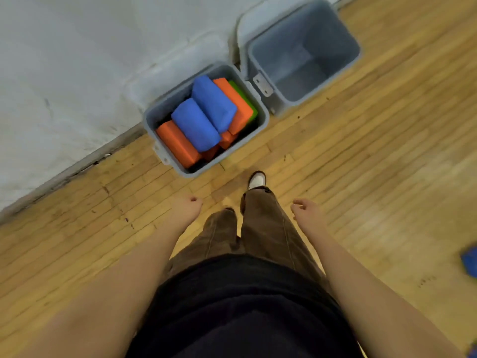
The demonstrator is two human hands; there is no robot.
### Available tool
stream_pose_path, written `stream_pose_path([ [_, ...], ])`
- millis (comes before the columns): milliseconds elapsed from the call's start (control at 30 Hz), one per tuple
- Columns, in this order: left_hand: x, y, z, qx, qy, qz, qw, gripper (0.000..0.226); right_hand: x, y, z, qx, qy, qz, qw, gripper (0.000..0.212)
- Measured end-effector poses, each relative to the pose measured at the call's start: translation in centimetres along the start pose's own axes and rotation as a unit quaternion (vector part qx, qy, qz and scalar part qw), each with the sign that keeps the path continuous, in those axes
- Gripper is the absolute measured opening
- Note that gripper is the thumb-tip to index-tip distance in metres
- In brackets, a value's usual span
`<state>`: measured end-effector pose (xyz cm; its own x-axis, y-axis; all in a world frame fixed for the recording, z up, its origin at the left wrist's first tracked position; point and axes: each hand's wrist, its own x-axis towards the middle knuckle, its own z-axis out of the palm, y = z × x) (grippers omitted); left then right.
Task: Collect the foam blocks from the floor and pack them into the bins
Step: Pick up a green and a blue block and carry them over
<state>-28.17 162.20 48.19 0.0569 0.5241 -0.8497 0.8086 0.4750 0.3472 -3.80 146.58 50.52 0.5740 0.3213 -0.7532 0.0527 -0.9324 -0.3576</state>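
Note:
A grey bin (260, 130) stands against the wall, filled with foam blocks: two blue ones (204, 112) on top, orange ones (175, 144) beside and beneath them, and a green one (245, 98) at the far side. A second grey bin (355, 56) to its right holds nothing. My left hand (187, 209) and my right hand (305, 211) hang beside my legs with loosely curled fingers, holding nothing. A blue foam block (469, 259) lies on the floor at the right edge, partly cut off.
A white wall (77, 73) meets the wooden floor (374, 164) behind the bins. My legs in brown trousers and a white shoe (256, 180) stand just in front of the filled bin. Another bit of blue shows at the bottom right corner (472, 351).

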Motion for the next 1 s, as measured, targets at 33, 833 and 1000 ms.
stream_pose_path([
  [33, -0.4, 0.2, 0.7, 0.030, -0.017, 0.013, 0.999, 0.018, -1.3, 2.2, 0.1, 0.025, 0.003, 0.025, 0.999, 0.037],
  [833, -22.5, 13.9, 49.9, 0.555, -0.273, 0.321, 0.717, 0.021, -17.7, 43.8, -4.9, 0.510, 0.195, 0.388, 0.742, 0.035],
  [1000, -25.6, 15.0, 57.6, 0.560, -0.243, 0.311, 0.728, 0.035, -16.3, 50.4, -13.3, 0.501, 0.231, 0.346, 0.759, 0.037],
])
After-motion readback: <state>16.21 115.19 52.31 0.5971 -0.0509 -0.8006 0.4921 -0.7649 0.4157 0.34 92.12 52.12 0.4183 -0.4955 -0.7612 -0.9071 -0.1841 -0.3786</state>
